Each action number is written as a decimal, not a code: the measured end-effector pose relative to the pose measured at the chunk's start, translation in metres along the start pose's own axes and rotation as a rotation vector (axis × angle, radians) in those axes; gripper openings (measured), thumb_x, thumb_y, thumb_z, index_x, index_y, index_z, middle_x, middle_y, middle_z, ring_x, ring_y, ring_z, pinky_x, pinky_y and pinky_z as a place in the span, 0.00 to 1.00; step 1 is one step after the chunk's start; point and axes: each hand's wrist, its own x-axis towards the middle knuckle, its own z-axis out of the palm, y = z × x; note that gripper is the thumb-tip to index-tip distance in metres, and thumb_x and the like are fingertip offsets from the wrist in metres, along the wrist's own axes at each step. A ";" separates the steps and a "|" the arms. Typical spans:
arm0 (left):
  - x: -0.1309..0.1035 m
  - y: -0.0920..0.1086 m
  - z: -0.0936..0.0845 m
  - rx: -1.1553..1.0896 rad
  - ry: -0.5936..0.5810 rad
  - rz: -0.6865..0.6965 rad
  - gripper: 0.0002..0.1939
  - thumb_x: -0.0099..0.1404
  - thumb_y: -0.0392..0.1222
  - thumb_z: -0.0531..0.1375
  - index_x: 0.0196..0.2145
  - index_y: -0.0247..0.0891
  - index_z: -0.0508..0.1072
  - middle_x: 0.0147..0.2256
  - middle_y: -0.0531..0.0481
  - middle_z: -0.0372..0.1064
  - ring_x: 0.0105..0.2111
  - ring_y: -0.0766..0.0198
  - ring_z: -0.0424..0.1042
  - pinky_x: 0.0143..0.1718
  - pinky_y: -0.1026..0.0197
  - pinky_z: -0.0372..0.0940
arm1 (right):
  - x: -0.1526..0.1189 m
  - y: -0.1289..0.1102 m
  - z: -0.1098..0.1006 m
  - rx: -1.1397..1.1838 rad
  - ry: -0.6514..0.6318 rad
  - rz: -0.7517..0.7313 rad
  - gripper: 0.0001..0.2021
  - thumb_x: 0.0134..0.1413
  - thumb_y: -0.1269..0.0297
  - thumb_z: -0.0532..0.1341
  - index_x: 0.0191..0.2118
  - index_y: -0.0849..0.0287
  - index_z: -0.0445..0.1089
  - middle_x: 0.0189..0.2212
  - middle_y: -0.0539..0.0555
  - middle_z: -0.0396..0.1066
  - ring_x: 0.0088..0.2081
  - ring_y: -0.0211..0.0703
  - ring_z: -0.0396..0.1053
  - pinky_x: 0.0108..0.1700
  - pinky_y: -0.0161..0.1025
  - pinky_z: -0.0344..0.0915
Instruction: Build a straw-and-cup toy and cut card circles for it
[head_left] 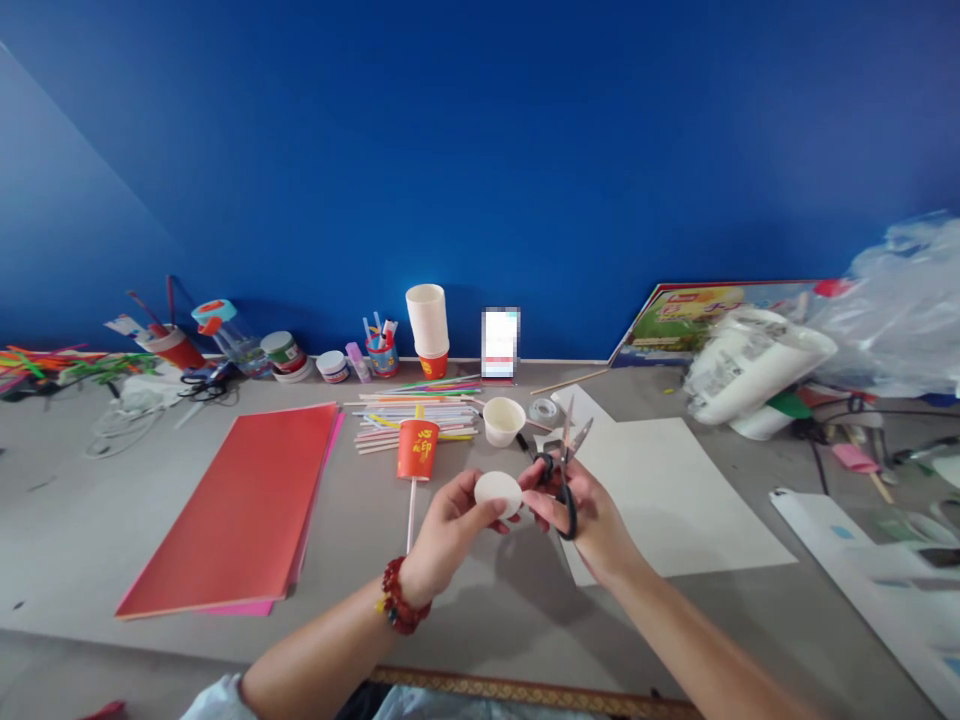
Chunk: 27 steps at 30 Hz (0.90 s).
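Note:
My left hand [457, 510], with a red bead bracelet at its wrist, pinches a small white paper disc [497, 493] between thumb and fingers. Black-handled scissors [568, 470] hang on the fingers of my right hand [581, 510], blades pointing up and apart. The right fingertips reach to the disc's right edge; whether they touch it I cannot tell. Just beyond the hands stands a short white paper cup [504, 422]. To its left, a red paper cup [417, 449] with yellow print sits upside down, a white straw [411, 515] sticking out below it.
Red paper sheets [232, 500] lie left, white paper [675, 500] right. Behind are straws [375, 425], a tape roll [544, 411], a stack of paper cups [427, 320] and a phone [500, 342] against the blue wall. Plastic-wrapped cups [757, 365] lie at the far right.

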 end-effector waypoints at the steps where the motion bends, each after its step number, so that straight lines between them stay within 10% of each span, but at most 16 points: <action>1: 0.000 -0.001 0.000 -0.006 0.003 0.003 0.13 0.56 0.43 0.69 0.34 0.34 0.73 0.32 0.50 0.75 0.29 0.66 0.73 0.31 0.64 0.68 | -0.002 0.002 0.001 0.003 0.010 -0.006 0.14 0.51 0.58 0.67 0.38 0.57 0.64 0.32 0.48 0.69 0.25 0.35 0.63 0.25 0.33 0.60; 12: -0.001 -0.003 -0.006 0.143 -0.050 0.079 0.11 0.61 0.46 0.65 0.33 0.35 0.74 0.29 0.54 0.65 0.29 0.69 0.61 0.31 0.67 0.57 | -0.009 -0.008 0.007 -0.001 -0.086 0.032 0.17 0.51 0.54 0.68 0.38 0.57 0.64 0.30 0.47 0.66 0.27 0.34 0.61 0.28 0.31 0.58; 27: -0.007 0.004 0.001 0.091 -0.036 0.121 0.11 0.65 0.48 0.62 0.37 0.37 0.73 0.33 0.49 0.73 0.35 0.62 0.68 0.38 0.63 0.61 | -0.039 0.003 -0.002 -0.094 -0.365 0.259 0.25 0.48 0.39 0.64 0.28 0.58 0.62 0.22 0.51 0.71 0.26 0.44 0.71 0.29 0.35 0.56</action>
